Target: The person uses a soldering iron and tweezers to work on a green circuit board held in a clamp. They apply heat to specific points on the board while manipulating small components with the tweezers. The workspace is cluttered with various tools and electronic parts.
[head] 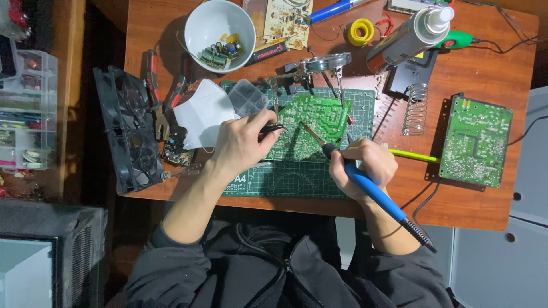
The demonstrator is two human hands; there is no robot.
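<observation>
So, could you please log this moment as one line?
left hand: holds black tool on green circuit board | right hand: holds blue soldering iron, tip on board | cutting mat beneath

Green cutting mat (pixel 297 182) near edge bare, open lane between both hands; green circuit board (pixel 305 128) fills mat centre; metal clamp stand with round magnifier (pixel 325 63) blocks the far side; white face mask (pixel 202 114) and clear plastic box (pixel 246 97) crowd the left; coiled wire iron stand (pixel 416 108) and second green board (pixel 476 140) crowd the right; bare brown wooden table (pixel 422 194) near right.
</observation>
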